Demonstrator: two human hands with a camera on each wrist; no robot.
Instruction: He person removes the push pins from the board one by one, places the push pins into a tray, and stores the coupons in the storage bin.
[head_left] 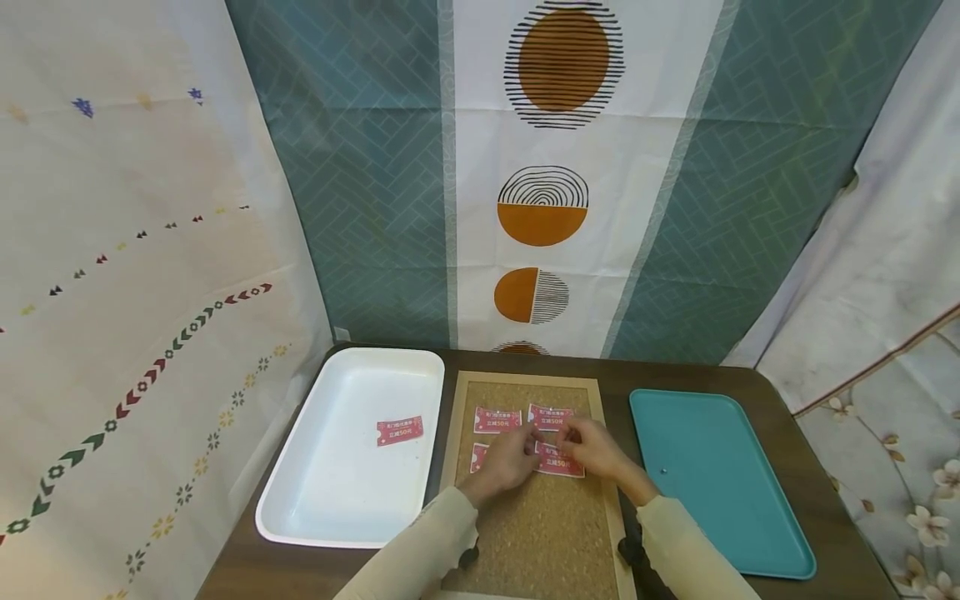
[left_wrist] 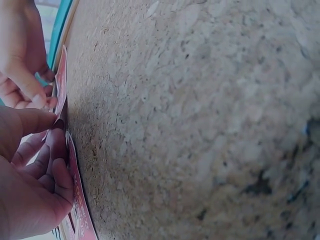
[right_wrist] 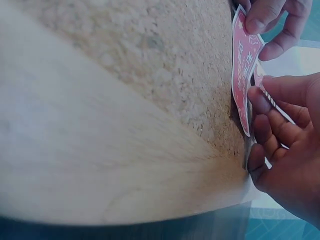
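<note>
Pink coupons lie in two rows on a wood-framed corkboard [head_left: 525, 533]. My left hand [head_left: 504, 460] pinches the top left corner of the lower right coupon [head_left: 559, 462], which bows away from the cork in the right wrist view. At that coupon's upper edge, the thumb and index finger of my right hand [head_left: 596, 450] come together; their tips hide whether a small thing is between them. Above are the upper left coupon [head_left: 497, 421] and upper right coupon [head_left: 551, 417]. My left hand partly covers the lower left coupon [head_left: 477, 456].
Left of the board stands a white tray [head_left: 322, 500] with one loose coupon [head_left: 400, 431] in it. A teal tray [head_left: 720, 500] sits to the right, with a tiny dark speck in it. Hanging patterned cloth [head_left: 375, 167] closes off the dark table's [head_left: 622, 379] back and sides.
</note>
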